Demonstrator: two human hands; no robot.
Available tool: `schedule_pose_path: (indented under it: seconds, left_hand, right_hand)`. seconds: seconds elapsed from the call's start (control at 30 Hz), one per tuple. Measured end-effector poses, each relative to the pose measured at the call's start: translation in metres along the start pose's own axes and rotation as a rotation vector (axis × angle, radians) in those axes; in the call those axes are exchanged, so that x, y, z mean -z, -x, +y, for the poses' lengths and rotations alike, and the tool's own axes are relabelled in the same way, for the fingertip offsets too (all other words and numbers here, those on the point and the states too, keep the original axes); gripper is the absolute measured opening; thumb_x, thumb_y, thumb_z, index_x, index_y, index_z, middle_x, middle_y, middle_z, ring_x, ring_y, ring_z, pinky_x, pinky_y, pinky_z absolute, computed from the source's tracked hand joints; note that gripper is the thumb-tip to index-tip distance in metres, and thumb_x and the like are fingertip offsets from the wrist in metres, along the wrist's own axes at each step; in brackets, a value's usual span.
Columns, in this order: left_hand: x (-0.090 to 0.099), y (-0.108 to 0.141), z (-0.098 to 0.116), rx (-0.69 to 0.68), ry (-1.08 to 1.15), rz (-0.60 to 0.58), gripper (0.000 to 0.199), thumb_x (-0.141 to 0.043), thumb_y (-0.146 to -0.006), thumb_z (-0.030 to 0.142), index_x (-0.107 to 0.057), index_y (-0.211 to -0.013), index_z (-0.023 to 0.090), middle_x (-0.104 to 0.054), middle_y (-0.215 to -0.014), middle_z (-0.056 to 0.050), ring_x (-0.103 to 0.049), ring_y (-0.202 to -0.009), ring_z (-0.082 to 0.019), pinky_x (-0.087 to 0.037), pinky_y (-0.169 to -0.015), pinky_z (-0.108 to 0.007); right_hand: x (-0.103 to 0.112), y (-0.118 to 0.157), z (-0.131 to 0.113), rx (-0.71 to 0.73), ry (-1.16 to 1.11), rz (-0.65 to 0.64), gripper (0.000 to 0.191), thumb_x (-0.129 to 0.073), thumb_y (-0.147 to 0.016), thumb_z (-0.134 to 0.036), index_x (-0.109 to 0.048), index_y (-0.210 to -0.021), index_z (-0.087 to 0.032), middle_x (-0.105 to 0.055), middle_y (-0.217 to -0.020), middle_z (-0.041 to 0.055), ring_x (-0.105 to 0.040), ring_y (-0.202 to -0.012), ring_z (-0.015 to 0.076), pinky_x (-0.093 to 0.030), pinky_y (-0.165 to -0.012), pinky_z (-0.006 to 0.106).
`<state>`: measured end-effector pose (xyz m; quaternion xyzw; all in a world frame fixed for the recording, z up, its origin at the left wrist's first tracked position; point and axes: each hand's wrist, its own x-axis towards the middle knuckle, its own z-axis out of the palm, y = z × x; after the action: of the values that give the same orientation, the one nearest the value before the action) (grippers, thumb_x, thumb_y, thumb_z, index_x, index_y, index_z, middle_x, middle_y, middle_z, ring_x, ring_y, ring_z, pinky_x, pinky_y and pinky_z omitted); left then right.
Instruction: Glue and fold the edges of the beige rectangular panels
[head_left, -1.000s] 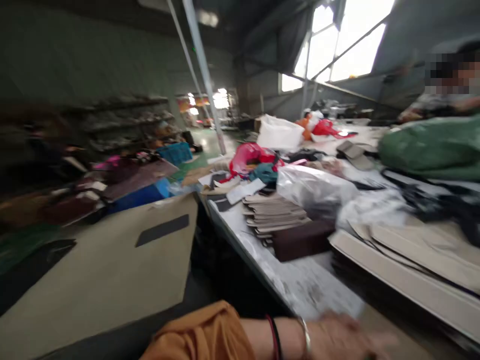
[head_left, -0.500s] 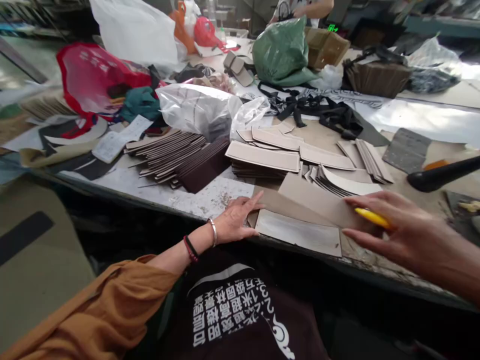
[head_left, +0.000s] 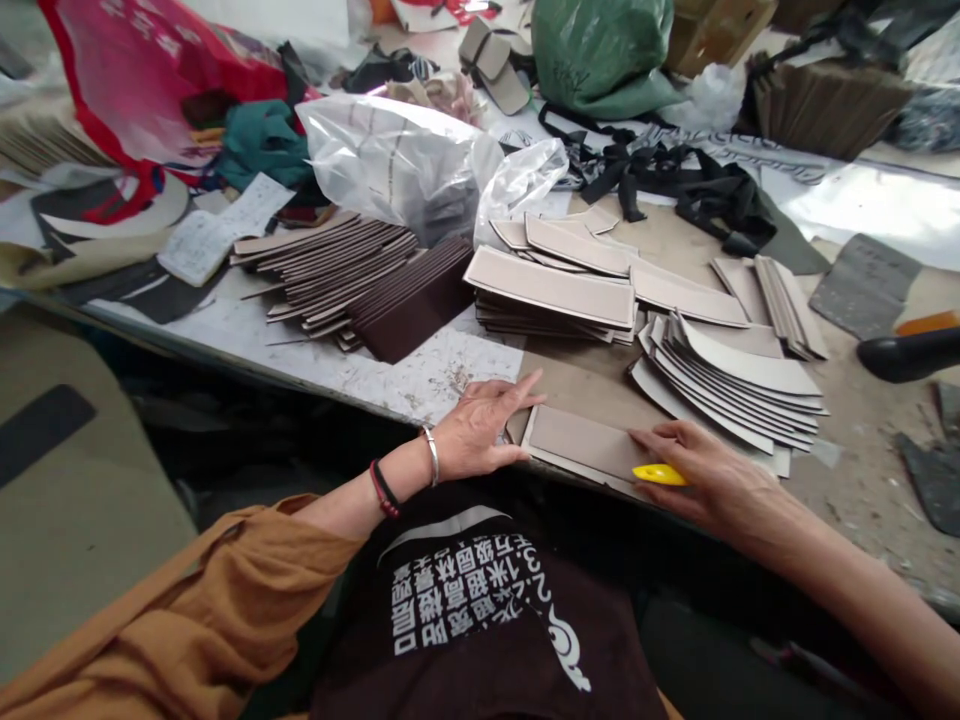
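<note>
At the table's front edge a beige strip [head_left: 585,440] lies over a paler backing piece [head_left: 551,461] whose rim shows around it. My left hand [head_left: 484,430] rests at the strip's left end, fingers apart, fingertips by the corner. My right hand [head_left: 686,475] holds a yellow-handled tool [head_left: 658,475] and has its fingers on the strip's right end. Behind them sit a stack of beige rectangular pieces [head_left: 551,290] and a fanned pile of curved pale pieces [head_left: 735,380].
Dark-edged strips [head_left: 337,275] and dark brown pieces [head_left: 420,300] lie to the left. Farther back are a clear plastic bag [head_left: 397,160], black straps [head_left: 675,190] and a green bag [head_left: 600,55]. A black handle [head_left: 907,352] juts in from the right.
My right hand has moved left and down with the yellow-handled tool, bringing the beige strip onto the backing piece. My left hand stays at the left end. The camera view has tilted down.
</note>
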<state>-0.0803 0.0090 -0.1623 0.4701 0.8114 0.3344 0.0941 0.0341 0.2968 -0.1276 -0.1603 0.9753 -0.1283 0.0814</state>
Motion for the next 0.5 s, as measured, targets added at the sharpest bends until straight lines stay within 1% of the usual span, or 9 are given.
schedule_pose_path:
  seconds: [0.13, 0.3, 0.5]
  left_hand:
    - [0.0002, -0.0003, -0.0002, 0.000, 0.001, 0.007, 0.108, -0.076, -0.068, 0.027, 0.003, -0.141, 0.028, -0.053, -0.131, -0.002, -0.040, -0.118, -0.024, -0.024, -0.101, -0.041]
    - [0.0004, -0.0010, 0.0000, 0.011, -0.001, -0.007, 0.107, -0.076, -0.068, 0.026, 0.002, -0.141, 0.028, -0.052, -0.131, -0.001, -0.041, -0.117, -0.023, -0.024, -0.101, -0.040]
    - [0.0001, 0.0000, 0.0004, 0.016, -0.005, -0.011, 0.106, -0.075, -0.068, 0.026, 0.002, -0.141, 0.029, -0.051, -0.132, -0.001, -0.040, -0.118, -0.024, -0.025, -0.100, -0.040]
  right_hand:
    - [-0.0025, 0.0021, -0.0026, -0.014, 0.014, -0.027, 0.045, -0.043, -0.088, -0.037, -0.046, -0.128, -0.018, -0.047, -0.118, 0.0136, -0.056, -0.097, 0.0246, -0.051, -0.077, 0.033]
    - [-0.0047, 0.0035, -0.0040, -0.029, 0.065, -0.024, 0.044, -0.044, -0.088, -0.033, -0.044, -0.130, -0.019, -0.047, -0.117, 0.0121, -0.057, -0.094, 0.0214, -0.052, -0.069, 0.027]
    - [-0.0012, 0.0020, -0.0073, -0.009, 0.104, -0.001, 0.042, -0.046, -0.085, -0.029, -0.049, -0.126, -0.016, -0.050, -0.113, 0.0129, -0.059, -0.089, 0.0203, -0.052, -0.064, 0.024]
